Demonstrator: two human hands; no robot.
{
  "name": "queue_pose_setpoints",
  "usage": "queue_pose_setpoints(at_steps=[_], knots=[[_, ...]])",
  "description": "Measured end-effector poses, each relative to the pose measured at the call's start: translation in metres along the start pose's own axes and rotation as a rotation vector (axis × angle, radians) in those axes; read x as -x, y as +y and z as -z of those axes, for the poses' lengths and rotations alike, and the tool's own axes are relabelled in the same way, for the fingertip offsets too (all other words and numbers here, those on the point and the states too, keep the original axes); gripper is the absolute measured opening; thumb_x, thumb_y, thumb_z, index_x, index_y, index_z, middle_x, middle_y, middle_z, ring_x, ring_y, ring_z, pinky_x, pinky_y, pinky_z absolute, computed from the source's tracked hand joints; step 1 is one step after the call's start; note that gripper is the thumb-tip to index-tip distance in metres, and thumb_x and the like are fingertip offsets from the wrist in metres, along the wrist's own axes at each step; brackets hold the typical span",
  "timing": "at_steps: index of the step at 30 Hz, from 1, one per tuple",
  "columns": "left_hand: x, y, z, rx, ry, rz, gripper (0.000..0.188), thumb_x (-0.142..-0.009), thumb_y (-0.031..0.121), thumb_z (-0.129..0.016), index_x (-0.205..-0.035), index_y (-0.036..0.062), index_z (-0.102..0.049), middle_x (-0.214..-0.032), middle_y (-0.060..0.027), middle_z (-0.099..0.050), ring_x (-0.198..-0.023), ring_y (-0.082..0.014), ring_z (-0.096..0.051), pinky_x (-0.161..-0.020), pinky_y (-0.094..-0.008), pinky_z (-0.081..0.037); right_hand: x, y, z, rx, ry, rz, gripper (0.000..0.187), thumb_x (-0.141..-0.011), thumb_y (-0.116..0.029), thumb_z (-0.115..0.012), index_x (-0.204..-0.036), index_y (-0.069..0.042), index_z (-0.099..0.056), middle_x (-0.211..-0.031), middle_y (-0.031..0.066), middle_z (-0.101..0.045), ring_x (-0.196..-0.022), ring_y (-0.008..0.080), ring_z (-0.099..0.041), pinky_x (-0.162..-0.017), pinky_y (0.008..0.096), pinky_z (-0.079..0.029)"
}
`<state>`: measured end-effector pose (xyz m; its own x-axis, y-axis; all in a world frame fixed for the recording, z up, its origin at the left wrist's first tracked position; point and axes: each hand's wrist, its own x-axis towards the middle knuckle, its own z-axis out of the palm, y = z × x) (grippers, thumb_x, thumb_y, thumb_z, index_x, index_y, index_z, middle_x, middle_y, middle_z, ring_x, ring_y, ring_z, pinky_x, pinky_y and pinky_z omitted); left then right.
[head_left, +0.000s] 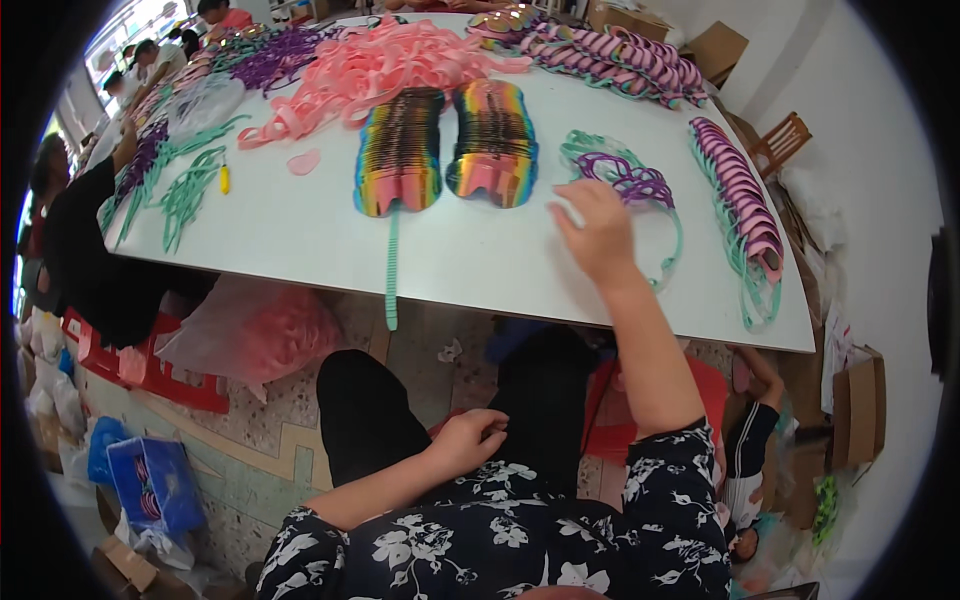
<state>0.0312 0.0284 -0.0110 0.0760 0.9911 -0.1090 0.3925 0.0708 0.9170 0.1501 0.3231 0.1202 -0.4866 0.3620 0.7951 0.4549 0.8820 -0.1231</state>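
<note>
- From the head view, a white table [480, 255] fills the middle.
- The right hand [600, 230] is over the table. Its thumb and fingers are a little way apart, with a gap between them. I cannot tell if it touches the table top.
- Just past that hand lies a loose bunch of purple straps [628, 180], with green straps [600, 147] around it.
- The left hand [468, 442] is low, over the lap. Its fingers are loosely bent, and I cannot tell if it holds anything.
- Two stacks of shiny rainbow shields lie side by side with a thin gap: a left stack [400, 155] and a right stack [494, 140]. The right stack is nearer the right hand.
- A ridged green strip [392, 265] runs from the bottom of the left stack and past the table edge.
- Behind the stacks is a big heap of pink straps [390, 65].
- To the left are a small pink piece [303, 162] and a yellow tool [225, 180].
- At the right side is a long row of pink and purple pieces [740, 195].
- On the floor at the left sits a blue crate [185, 495].
</note>
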Motion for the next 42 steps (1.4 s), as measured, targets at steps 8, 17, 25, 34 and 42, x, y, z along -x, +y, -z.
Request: queue_pose_setpoints(at_steps=[8,17,25,34,42], knots=[[0.032,0.010,0.072,-0.078,0.416,-0.285,0.014,-0.086,0.007,-0.069,-0.099,0.0020,-0.070,-0.093,-0.0123,-0.070,-0.080,-0.0268,-0.069,-0.068,-0.0328,-0.054,-0.035,-0.044,-0.078,0.216,-0.148,-0.149,0.048,-0.071,-0.016,-0.078,-0.116,-0.006,-0.066,-0.113,0.0104,-0.062,-0.106,0.0313,-0.059,-0.090,0.0428,-0.048],[-0.027,0.039,0.203,-0.404,0.784,-0.702,0.014,-0.079,-0.002,-0.070,-0.092,0.0024,-0.068,-0.085,-0.0119,-0.069,-0.076,-0.0287,-0.067,-0.068,-0.0365,-0.053,-0.028,-0.041,-0.074,0.126,0.059,-0.164,0.040,-0.073,-0.011,-0.077,-0.112,-0.006,-0.068,-0.109,0.0107,-0.064,-0.101,0.0309,-0.061,-0.087,0.0414,-0.051],[-0.163,0.039,0.320,-0.643,0.960,-0.601,0.017,-0.082,0.002,-0.069,-0.098,0.0055,-0.070,-0.090,-0.0123,-0.067,-0.080,-0.0286,-0.066,-0.072,-0.0385,-0.052,-0.029,-0.046,-0.073,0.032,0.166,-0.171,0.044,-0.070,-0.012,-0.082,-0.112,-0.007,-0.069,-0.105,0.0115,-0.064,-0.097,0.0304,-0.062,-0.085,0.0399,-0.050],[-0.306,0.047,0.385,-1.265,0.824,-0.093,0.010,-0.082,0.010,-0.064,-0.086,0.0114,-0.073,-0.097,-0.0076,-0.068,-0.098,-0.0298,-0.062,-0.082,-0.0420,-0.051,-0.031,-0.042,-0.072,-0.043,0.140,-0.234,0.045,-0.068,-0.011,-0.081,-0.112,-0.009,-0.069,-0.105,0.0097,-0.064,-0.095,0.0285,-0.061,-0.084,0.0384,-0.050],[-0.262,0.081,0.387,-0.749,1.377,-0.727,0.010,-0.084,0.012,-0.070,-0.090,0.0052,-0.072,-0.095,-0.0116,-0.069,-0.091,-0.0299,-0.064,-0.081,-0.0398,-0.050,-0.029,-0.039,-0.069,-0.041,0.132,-0.225,0.045,-0.068,-0.012,-0.081,-0.111,-0.008,-0.070,-0.104,0.0094,-0.064,-0.095,0.0283,-0.062,-0.083,0.0382,-0.050]])
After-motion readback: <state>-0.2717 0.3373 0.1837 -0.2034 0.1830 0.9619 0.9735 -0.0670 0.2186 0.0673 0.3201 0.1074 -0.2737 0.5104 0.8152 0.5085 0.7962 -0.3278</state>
